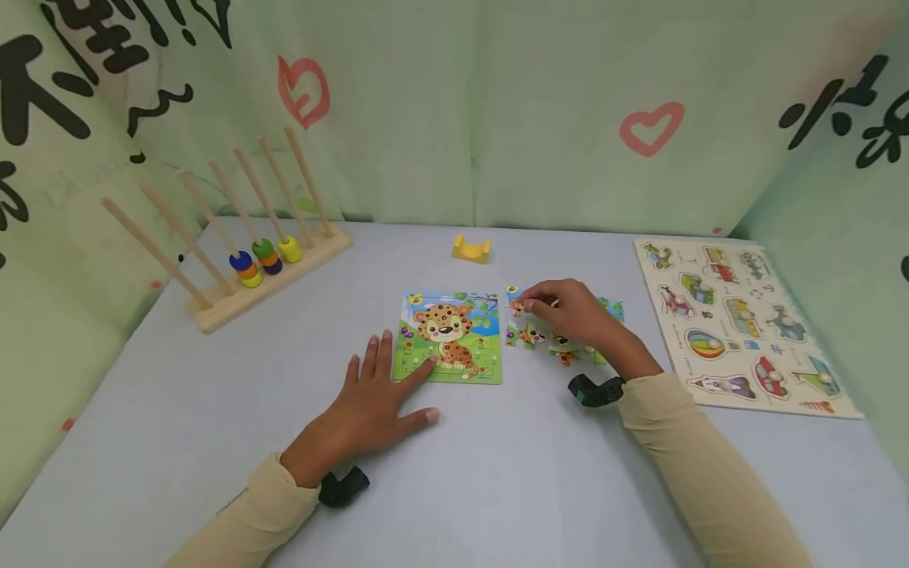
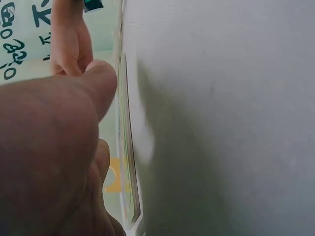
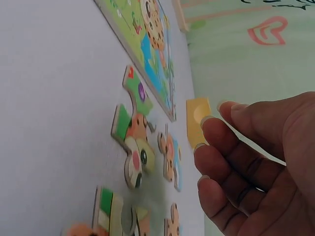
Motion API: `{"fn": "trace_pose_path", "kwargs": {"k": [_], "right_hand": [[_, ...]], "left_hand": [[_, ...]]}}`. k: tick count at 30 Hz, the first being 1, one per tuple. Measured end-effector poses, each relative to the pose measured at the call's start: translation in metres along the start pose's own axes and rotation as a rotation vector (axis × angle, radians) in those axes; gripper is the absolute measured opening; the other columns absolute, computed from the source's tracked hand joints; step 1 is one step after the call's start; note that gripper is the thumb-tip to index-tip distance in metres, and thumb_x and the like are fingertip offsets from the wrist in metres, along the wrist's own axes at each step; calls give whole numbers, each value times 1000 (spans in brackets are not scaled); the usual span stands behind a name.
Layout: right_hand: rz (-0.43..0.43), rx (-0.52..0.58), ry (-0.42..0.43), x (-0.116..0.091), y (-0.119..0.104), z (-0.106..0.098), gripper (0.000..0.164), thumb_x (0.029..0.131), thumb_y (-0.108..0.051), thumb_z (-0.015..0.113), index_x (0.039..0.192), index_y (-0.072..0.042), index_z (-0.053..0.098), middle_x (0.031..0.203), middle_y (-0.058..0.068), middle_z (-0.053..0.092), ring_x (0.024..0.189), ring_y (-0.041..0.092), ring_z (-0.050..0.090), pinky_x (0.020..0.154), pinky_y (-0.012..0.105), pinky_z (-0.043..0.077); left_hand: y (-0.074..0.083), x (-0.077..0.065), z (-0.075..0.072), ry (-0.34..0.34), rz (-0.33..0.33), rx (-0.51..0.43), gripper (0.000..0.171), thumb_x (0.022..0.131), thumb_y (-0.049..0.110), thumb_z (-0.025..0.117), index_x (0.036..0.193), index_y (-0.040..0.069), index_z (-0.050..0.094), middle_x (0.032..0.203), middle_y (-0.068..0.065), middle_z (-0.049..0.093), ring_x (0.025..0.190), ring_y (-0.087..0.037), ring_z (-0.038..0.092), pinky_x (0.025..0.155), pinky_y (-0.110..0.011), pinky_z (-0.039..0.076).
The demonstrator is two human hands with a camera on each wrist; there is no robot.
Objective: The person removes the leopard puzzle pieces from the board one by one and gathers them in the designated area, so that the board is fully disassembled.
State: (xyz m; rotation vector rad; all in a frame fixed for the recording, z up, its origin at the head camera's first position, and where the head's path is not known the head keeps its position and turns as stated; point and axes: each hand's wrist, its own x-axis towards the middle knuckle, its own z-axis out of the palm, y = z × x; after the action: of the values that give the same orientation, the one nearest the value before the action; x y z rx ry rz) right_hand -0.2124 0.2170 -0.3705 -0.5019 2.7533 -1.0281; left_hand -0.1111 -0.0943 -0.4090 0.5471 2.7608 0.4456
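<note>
A square puzzle board with a spotted leopard cub picture lies flat on the table. My left hand is spread at its lower left, fingers straight, the index fingertip over the picture's edge. From the left wrist, the board shows edge-on beyond that hand. Several loose jigsaw pieces lie right of the board. Over them hovers my right hand, its fingers loosely bent. The right wrist view shows this hand with nothing between thumb and fingers, just above a piece with an eye.
At the back left stands a wooden peg rack with coloured rings on some pegs. A yellow arched block sits behind the puzzle board. To the right lies a large board of picture cut-outs. Green cloth hangs behind the table.
</note>
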Motion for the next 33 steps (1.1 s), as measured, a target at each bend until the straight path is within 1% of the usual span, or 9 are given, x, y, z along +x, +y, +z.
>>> {"fn": "trace_pose_path", "kwargs": {"k": [4, 7, 10, 14, 17, 19, 23, 27, 33], "right_hand": [[-41, 10, -18, 11, -11, 12, 22, 99, -13, 57, 113, -3, 71, 107, 10, 69, 91, 23, 60, 74, 37, 47], [-55, 24, -37, 19, -17, 21, 22, 100, -14, 57, 114, -4, 71, 106, 8, 69, 91, 22, 60, 74, 37, 47], [-76, 28, -57, 26, -23, 30, 22, 100, -13, 57, 114, -3, 71, 106, 8, 69, 93, 23, 60, 78, 38, 47], [-97, 35, -90, 35, -32, 41, 22, 99, -15, 58, 112, -3, 71, 104, 7, 69, 94, 22, 59, 82, 39, 47], [-98, 57, -124, 40, -38, 49, 22, 100, -16, 58, 112, -4, 72, 100, 5, 70, 90, 19, 60, 81, 37, 47], [-108, 66, -144, 43, -42, 54, 23, 100, -17, 57, 113, -4, 71, 98, 4, 70, 87, 17, 60, 79, 36, 47], [-121, 86, -172, 47, -49, 62, 23, 99, -17, 58, 113, -5, 72, 103, 4, 70, 88, 16, 60, 78, 34, 48], [-114, 120, -204, 50, -54, 68, 23, 98, -16, 60, 114, -5, 72, 108, 5, 70, 93, 16, 61, 82, 34, 48], [-108, 154, -245, 53, -58, 76, 25, 99, -16, 58, 115, -3, 71, 109, 6, 70, 95, 16, 61, 82, 32, 48]], "left_hand": [[3, 1, 1, -12, -4, -5, 76, 88, 72, 47, 153, 36, 29, 158, -25, -10, 143, -43, -13, 108, -67, 2], [6, 2, 1, -26, -7, -4, 78, 87, 74, 46, 153, 36, 29, 158, -25, -9, 143, -44, -13, 106, -69, 0], [8, 2, 1, -53, -10, 20, 80, 85, 76, 46, 153, 37, 29, 158, -25, -9, 143, -45, -14, 106, -69, -1], [8, 2, -1, -89, 0, 81, 86, 81, 77, 51, 153, 37, 28, 158, -26, -10, 142, -46, -15, 105, -70, -1], [8, 2, -2, -106, 14, 103, 90, 79, 77, 55, 154, 36, 27, 157, -27, -11, 141, -47, -15, 104, -71, 0], [8, 2, -2, -120, 17, 109, 89, 80, 77, 55, 154, 36, 26, 157, -27, -12, 141, -48, -16, 104, -72, 0], [8, 3, -2, -126, 23, 113, 87, 81, 75, 55, 154, 37, 27, 158, -27, -10, 140, -50, -16, 102, -74, 0], [9, 4, -3, -116, 27, 114, 86, 81, 75, 55, 153, 36, 29, 158, -27, -9, 140, -50, -15, 102, -74, 1], [8, 3, -3, -118, 29, 119, 87, 81, 76, 55, 153, 36, 28, 158, -27, -8, 140, -50, -15, 102, -74, 1]]}}
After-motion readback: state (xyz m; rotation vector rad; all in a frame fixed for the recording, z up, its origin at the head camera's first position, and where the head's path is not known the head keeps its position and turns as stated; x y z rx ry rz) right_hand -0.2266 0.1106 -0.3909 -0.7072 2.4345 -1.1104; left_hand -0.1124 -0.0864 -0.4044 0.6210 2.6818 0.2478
